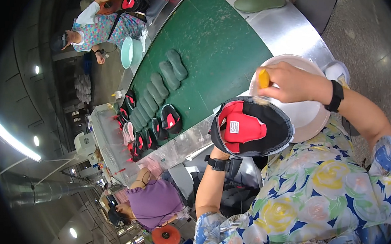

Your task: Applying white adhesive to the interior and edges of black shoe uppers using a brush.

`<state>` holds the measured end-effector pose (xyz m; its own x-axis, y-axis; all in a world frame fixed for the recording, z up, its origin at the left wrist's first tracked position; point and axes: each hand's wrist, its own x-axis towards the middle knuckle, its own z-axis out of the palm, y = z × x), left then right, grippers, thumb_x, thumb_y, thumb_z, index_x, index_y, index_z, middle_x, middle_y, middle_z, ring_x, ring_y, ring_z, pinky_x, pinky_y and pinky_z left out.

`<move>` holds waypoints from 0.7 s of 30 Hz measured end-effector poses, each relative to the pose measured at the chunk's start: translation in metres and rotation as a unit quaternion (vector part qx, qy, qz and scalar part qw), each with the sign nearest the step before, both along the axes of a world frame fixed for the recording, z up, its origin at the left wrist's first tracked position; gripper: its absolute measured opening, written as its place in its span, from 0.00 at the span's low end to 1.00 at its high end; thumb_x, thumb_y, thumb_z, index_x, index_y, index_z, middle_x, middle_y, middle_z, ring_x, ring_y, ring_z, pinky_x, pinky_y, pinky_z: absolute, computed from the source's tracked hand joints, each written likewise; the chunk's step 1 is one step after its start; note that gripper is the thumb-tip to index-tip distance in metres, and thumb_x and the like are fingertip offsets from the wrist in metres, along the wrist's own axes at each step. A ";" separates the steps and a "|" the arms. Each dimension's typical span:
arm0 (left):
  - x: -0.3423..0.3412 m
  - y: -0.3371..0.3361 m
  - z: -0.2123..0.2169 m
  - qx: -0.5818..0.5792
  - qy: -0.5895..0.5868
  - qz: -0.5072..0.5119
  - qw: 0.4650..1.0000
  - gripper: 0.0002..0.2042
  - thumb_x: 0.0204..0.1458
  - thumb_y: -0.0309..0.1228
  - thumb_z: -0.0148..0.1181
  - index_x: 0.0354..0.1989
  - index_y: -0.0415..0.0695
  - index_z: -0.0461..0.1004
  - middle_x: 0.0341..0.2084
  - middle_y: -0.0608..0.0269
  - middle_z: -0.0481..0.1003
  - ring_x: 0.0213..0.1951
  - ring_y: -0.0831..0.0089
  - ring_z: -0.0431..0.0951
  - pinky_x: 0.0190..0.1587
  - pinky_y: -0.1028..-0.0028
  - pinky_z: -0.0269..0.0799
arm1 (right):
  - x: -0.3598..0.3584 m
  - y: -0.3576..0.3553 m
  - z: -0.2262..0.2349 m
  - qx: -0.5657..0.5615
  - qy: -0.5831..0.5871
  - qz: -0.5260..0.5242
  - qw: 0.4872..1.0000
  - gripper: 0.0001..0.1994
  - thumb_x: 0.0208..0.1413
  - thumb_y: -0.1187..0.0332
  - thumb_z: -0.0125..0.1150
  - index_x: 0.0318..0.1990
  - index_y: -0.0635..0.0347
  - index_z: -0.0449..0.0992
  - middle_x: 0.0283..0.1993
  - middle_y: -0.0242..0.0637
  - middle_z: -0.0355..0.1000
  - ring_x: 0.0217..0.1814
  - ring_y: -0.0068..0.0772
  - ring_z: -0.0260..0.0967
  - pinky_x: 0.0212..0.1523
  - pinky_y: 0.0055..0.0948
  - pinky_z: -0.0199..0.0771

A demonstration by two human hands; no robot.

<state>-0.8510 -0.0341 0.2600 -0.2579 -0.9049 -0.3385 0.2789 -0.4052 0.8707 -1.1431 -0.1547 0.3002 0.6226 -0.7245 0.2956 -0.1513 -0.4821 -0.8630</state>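
Note:
My left hand point(219, 153) holds up a black shoe upper point(275, 128) with a red lining and a white label. Most of that hand is hidden behind the upper, so its fingers do not show. My right hand point(292, 82) is closed around the yellow handle of a brush point(264, 79). Pale bristles at its lower end meet the far edge of the upper. Beneath my right hand and beside the upper is a round whitish basin point(307, 126).
Grey-green soles point(150, 95) lie in a row on the green conveyor belt point(211, 40), with black-and-red shoe uppers point(171, 118) beyond. A green sole point(260, 2) rests on the metal edge. Two co-workers point(115, 26) point(155, 201) are at the line. A teal basin point(131, 52) stands opposite.

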 end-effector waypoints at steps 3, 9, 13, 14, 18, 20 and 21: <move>0.011 0.012 -0.024 -0.007 -0.012 -0.012 1.000 0.23 0.57 0.33 0.57 0.61 0.42 0.64 0.58 0.54 0.69 0.58 0.63 0.70 0.61 0.65 0.67 | 0.023 0.000 0.005 -0.095 -0.117 0.010 0.988 0.12 0.53 0.65 0.63 0.34 0.64 0.68 0.29 0.45 0.70 0.31 0.51 0.71 0.35 0.40 0.70; 0.051 0.044 -0.073 -0.046 -0.067 0.062 0.995 0.24 0.57 0.34 0.56 0.61 0.42 0.63 0.58 0.54 0.69 0.59 0.62 0.70 0.62 0.65 0.66 | 0.009 0.003 -0.013 0.003 0.100 -0.017 0.995 0.11 0.55 0.66 0.58 0.33 0.67 0.70 0.27 0.48 0.71 0.29 0.52 0.71 0.31 0.42 0.69; 0.081 0.051 -0.109 -0.080 -0.119 0.149 0.978 0.24 0.57 0.35 0.56 0.61 0.41 0.63 0.57 0.53 0.69 0.59 0.62 0.70 0.63 0.65 0.64 | -0.012 0.007 -0.023 0.108 0.015 -0.127 0.986 0.10 0.54 0.68 0.63 0.34 0.68 0.74 0.28 0.40 0.73 0.28 0.29 0.71 0.32 0.28 0.70; 0.084 0.046 -0.087 -0.158 -0.282 0.153 0.934 0.21 0.58 0.32 0.56 0.59 0.42 0.65 0.55 0.56 0.71 0.57 0.62 0.71 0.63 0.65 0.65 | -0.021 0.014 -0.013 0.106 -0.008 -0.165 0.981 0.10 0.53 0.68 0.64 0.35 0.68 0.74 0.29 0.38 0.73 0.30 0.24 0.70 0.33 0.25 0.70; 0.130 0.024 -0.074 -0.030 0.110 0.426 0.898 0.18 0.58 0.32 0.57 0.56 0.41 0.69 0.55 0.57 0.72 0.56 0.63 0.72 0.59 0.63 0.72 | -0.024 0.020 -0.019 0.148 0.005 -0.165 0.975 0.09 0.55 0.69 0.63 0.37 0.66 0.74 0.31 0.37 0.74 0.32 0.24 0.71 0.34 0.24 0.70; 0.162 0.020 -0.094 0.009 0.313 0.515 0.798 0.19 0.59 0.31 0.55 0.57 0.38 0.68 0.56 0.55 0.71 0.56 0.60 0.72 0.59 0.64 0.73 | -0.028 0.026 -0.016 0.209 0.054 -0.146 0.965 0.09 0.55 0.69 0.63 0.38 0.66 0.74 0.33 0.36 0.74 0.34 0.23 0.71 0.36 0.24 0.71; 0.181 0.016 -0.105 -0.006 0.354 0.532 0.769 0.19 0.60 0.31 0.54 0.57 0.37 0.68 0.56 0.54 0.71 0.56 0.58 0.71 0.59 0.64 0.73 | -0.027 0.028 -0.020 0.203 0.057 -0.139 0.968 0.09 0.55 0.69 0.63 0.38 0.66 0.74 0.33 0.36 0.74 0.34 0.23 0.71 0.36 0.24 0.71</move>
<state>-0.6704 -0.0181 0.1546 0.5154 -0.7326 -0.4445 0.8528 0.3876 0.3501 -1.1703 -0.1266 0.2807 0.3995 -0.9104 -0.1077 -0.3310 -0.0337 -0.9430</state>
